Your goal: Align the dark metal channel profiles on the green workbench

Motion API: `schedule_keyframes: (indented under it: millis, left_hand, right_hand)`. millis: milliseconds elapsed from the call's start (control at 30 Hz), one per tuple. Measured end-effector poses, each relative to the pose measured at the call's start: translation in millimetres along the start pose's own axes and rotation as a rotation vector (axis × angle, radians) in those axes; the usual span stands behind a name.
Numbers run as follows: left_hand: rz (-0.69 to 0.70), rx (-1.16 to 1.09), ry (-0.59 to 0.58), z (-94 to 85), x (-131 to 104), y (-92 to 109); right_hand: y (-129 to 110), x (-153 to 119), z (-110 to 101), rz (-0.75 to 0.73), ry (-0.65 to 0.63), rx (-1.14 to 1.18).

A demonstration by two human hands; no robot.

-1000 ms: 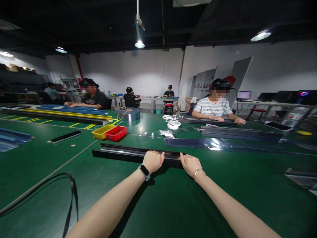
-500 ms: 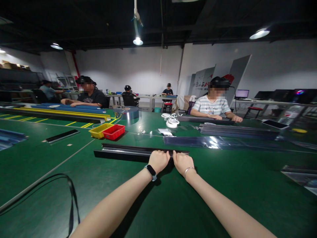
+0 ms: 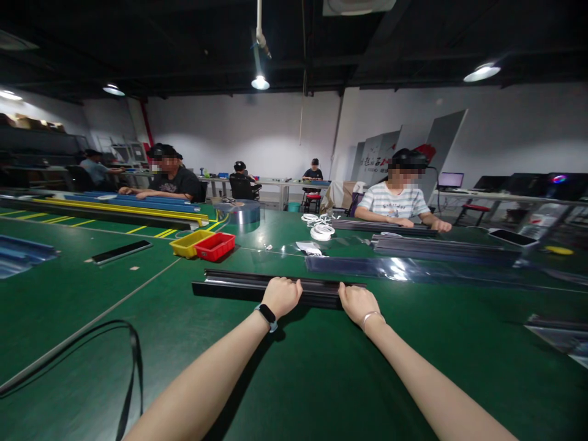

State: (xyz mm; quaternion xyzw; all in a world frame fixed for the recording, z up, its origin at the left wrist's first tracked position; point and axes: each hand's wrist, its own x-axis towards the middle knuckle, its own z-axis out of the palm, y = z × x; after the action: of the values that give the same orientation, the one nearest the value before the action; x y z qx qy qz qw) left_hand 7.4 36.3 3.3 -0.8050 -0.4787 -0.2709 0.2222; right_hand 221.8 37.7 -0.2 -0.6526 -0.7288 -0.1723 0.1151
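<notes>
A long black channel-shaped profile point(image 3: 234, 289) lies crosswise on the green table in front of me. My left hand point(image 3: 282, 296), with a smartwatch on its wrist, is closed around the profile right of its middle. Near the right end, my right hand point(image 3: 361, 303) grips the same profile, a silver bangle on that wrist. A stretch of bare profile shows between the two hands. The fingertips are hidden behind and inside the profile.
Beyond the profile stand a yellow bin point(image 3: 190, 243) and a red bin point(image 3: 215, 246). Clear plastic strips point(image 3: 399, 269) and white coiled cord point(image 3: 322, 231) lie farther back. A phone point(image 3: 122, 252) is at left. Two co-workers sit across the table.
My hands have moved apart along the profile, left hand leftward and right hand rightward. The profile appears slightly farther right, and the whole view has shifted a little.
</notes>
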Motion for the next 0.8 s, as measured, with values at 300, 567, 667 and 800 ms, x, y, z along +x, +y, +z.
schedule_keyframes:
  millis: [300,567,667,800]
  left_hand:
    - [0.020,0.012,-0.040,4.6,0,4]
    - [0.030,-0.005,-0.051,10.1,7,24]
    - [0.019,-0.014,-0.027,9.6,8,28]
    - [-0.007,-0.034,0.028,5.6,6,28]
  right_hand:
    - [-3,-3,-1,0.009,0.036,0.011]
    - [-22,0,-2,-0.114,0.085,0.027]
    - [-20,0,1,-0.074,0.079,0.031]
    - [-19,0,0,-0.040,0.051,0.044]
